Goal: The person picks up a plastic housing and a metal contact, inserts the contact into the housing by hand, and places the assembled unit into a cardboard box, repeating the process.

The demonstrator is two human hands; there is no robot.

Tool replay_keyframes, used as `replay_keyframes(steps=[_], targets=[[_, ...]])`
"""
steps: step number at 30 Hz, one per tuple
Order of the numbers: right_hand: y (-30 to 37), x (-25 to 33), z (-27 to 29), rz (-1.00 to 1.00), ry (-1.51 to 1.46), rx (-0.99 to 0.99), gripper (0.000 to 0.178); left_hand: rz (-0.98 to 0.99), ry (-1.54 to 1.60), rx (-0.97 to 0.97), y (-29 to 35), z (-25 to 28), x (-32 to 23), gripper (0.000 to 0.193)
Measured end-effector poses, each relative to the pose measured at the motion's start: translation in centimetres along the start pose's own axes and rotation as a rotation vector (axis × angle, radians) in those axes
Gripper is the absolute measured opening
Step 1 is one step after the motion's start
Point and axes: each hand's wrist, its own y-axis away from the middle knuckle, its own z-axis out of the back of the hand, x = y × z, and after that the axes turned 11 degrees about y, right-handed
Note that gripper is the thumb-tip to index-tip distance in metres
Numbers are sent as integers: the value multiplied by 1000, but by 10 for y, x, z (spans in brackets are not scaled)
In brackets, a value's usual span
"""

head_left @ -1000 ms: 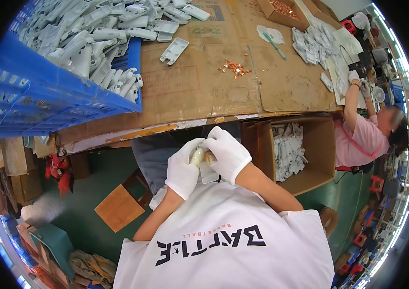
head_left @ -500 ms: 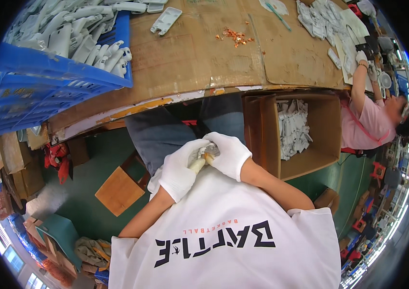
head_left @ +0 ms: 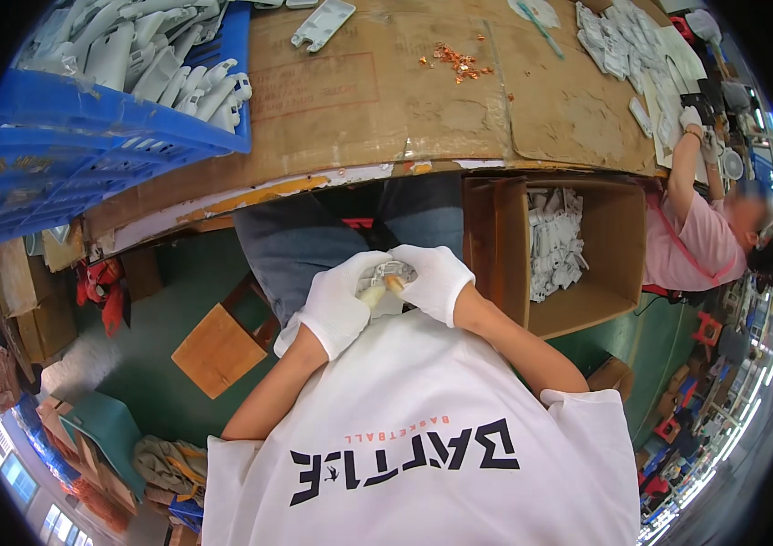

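In front of my body, above my lap, both hands are closed round a small pale plastic piece [head_left: 392,270]. My left hand [head_left: 336,302], in a white glove, grips its left side. From the right, my right hand [head_left: 439,284], gloved the same way, holds the other side. Both thumbs press near each other on the piece, and their tips look yellowish. Most of the piece is hidden by the fingers, so its full shape cannot be made out.
The cardboard-covered table [head_left: 313,127] bears a blue crate [head_left: 104,136] of white plastic shells, small copper-coloured parts [head_left: 462,64], and a white shell [head_left: 323,25]. A cardboard box [head_left: 609,246] of white parts stands right of my legs. A co-worker [head_left: 691,237] sits at right; a wooden stool [head_left: 218,350] stands left.
My hands have shifted slightly, with the thumbs drawn a little apart, and more of the pale piece shows between them. The view has tilted a little.
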Motion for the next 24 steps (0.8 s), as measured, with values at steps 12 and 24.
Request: replay_keyframes(steps=[12,24], targets=[[13,-2,-23,6,-191,-134,31,-39,-57,-92,1,-2,4,31],[13,16,-25,-60,-157,-124,19,-34,-372,-186,6,-9,-9,19]])
